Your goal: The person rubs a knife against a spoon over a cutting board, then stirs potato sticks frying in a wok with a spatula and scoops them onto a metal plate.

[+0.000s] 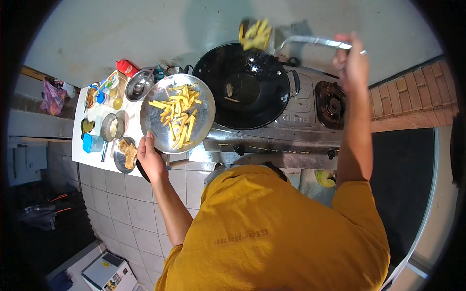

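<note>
My left hand (152, 157) grips the near left rim of a round metal plate (204, 123), thumb on top. French fries (179, 114) lie heaped on the plate, which overlaps the left side of a black wok (274, 82). My right hand (353, 63) is closed around the long metal handle of a skimmer (315, 40). A clump of fries (256, 35) sits at the skimmer's far end, over the wok's back rim; they cover its head and look slightly blurred. Inside the wok, a few stray pieces (229, 90) remain in the dark bottom.
The wok stands on a metal gas stove (296, 116); a bare burner (332, 104) is at its right. On the white table (80, 153) at left are a metal bowl (140, 85), a small pan (110, 127), a plate with food (125, 155), a red packet (127, 67) and containers.
</note>
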A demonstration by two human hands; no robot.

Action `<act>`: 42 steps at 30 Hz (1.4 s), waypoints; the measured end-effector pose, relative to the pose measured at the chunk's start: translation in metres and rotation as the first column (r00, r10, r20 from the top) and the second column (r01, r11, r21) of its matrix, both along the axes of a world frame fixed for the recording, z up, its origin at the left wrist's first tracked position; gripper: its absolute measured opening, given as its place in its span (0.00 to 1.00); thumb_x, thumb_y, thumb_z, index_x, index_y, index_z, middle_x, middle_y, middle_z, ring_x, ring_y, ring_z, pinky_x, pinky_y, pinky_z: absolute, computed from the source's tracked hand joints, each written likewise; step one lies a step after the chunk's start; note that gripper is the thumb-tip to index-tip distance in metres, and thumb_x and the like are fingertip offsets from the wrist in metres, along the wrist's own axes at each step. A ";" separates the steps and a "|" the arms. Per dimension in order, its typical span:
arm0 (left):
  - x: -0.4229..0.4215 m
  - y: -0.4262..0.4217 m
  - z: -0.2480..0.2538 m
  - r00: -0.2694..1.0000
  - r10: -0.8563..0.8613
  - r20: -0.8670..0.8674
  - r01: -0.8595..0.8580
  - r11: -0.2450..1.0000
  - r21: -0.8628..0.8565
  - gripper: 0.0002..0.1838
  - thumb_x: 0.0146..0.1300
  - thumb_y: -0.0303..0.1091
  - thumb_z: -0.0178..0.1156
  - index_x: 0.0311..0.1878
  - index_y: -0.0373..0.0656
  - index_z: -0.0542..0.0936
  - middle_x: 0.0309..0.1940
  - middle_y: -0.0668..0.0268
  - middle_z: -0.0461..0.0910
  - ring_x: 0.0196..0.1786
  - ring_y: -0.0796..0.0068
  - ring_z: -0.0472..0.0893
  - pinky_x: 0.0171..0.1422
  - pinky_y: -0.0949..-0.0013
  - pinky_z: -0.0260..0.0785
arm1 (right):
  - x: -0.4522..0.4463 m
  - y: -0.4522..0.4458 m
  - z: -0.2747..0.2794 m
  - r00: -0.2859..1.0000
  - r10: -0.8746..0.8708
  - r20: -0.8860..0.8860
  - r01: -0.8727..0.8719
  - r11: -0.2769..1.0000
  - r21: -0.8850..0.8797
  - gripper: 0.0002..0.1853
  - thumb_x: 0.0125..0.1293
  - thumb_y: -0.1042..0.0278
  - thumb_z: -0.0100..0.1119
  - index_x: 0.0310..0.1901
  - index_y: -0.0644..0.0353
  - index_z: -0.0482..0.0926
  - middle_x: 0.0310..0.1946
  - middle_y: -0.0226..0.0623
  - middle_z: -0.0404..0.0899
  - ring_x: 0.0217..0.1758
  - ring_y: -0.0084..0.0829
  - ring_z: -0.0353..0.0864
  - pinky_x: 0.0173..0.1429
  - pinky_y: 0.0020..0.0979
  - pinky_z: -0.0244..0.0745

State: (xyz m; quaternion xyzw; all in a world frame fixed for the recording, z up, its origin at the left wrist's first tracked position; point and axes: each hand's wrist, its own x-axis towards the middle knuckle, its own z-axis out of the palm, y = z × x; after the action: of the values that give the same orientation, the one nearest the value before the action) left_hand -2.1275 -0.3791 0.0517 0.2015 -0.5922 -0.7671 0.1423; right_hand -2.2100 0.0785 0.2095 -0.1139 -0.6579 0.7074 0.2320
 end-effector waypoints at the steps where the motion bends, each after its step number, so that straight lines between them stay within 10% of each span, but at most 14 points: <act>1: 0.001 0.001 0.000 1.000 0.012 0.006 -0.012 1.000 0.005 0.11 0.72 0.36 0.55 0.38 0.37 0.79 0.34 0.71 0.80 0.35 0.85 0.75 0.41 0.78 0.67 | -0.002 -0.002 -0.027 0.996 -0.015 0.089 0.014 1.000 0.007 0.25 0.74 0.50 0.43 0.39 0.66 0.80 0.13 0.24 0.61 0.16 0.20 0.61 0.22 0.24 0.60; 6: -0.001 -0.002 -0.007 1.000 0.015 -0.003 -0.015 1.000 -0.023 0.12 0.72 0.36 0.55 0.35 0.39 0.78 0.31 0.73 0.78 0.33 0.87 0.73 0.38 0.79 0.65 | -0.011 -0.008 -0.096 0.968 -0.057 0.243 0.056 0.998 0.012 0.25 0.73 0.50 0.44 0.36 0.65 0.81 0.11 0.24 0.61 0.14 0.21 0.62 0.19 0.25 0.58; 15: 0.001 0.001 -0.003 0.999 0.037 0.007 -0.036 0.999 -0.024 0.12 0.73 0.36 0.54 0.35 0.40 0.77 0.31 0.74 0.77 0.32 0.87 0.72 0.36 0.79 0.64 | 0.002 -0.003 0.045 0.976 -0.037 -0.213 0.030 0.999 -0.039 0.21 0.77 0.55 0.41 0.43 0.68 0.76 0.15 0.22 0.56 0.17 0.18 0.51 0.22 0.25 0.49; 24: -0.001 -0.002 -0.004 0.998 0.030 0.061 -0.025 0.996 -0.088 0.12 0.72 0.37 0.55 0.35 0.40 0.79 0.28 0.75 0.76 0.29 0.89 0.69 0.31 0.81 0.58 | 0.001 -0.018 -0.106 0.969 -0.050 0.243 0.060 0.998 -0.034 0.25 0.74 0.50 0.42 0.38 0.66 0.81 0.13 0.26 0.63 0.16 0.21 0.63 0.20 0.26 0.58; 34: -0.002 -0.006 -0.010 1.000 0.019 0.018 -0.018 0.998 -0.056 0.13 0.71 0.39 0.57 0.33 0.40 0.79 0.28 0.76 0.77 0.29 0.89 0.69 0.32 0.81 0.59 | 0.025 -0.016 0.047 0.961 -0.109 -0.253 0.100 0.994 -0.051 0.23 0.76 0.55 0.40 0.43 0.71 0.76 0.14 0.24 0.57 0.17 0.18 0.50 0.25 0.23 0.51; 42: -0.003 -0.005 -0.006 0.998 0.026 0.063 -0.024 0.999 -0.027 0.12 0.71 0.39 0.57 0.38 0.39 0.79 0.31 0.75 0.79 0.32 0.87 0.73 0.36 0.80 0.63 | 0.013 -0.034 -0.112 0.983 -0.072 0.169 0.088 0.992 -0.090 0.24 0.73 0.52 0.46 0.36 0.67 0.81 0.12 0.24 0.61 0.13 0.19 0.58 0.18 0.25 0.53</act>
State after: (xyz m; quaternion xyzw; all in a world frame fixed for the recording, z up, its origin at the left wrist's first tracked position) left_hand -2.1306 -0.3844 0.0456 0.2311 -0.6038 -0.7507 0.1356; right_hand -2.1973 0.0446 0.0975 -0.2098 -0.6345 0.7168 0.1990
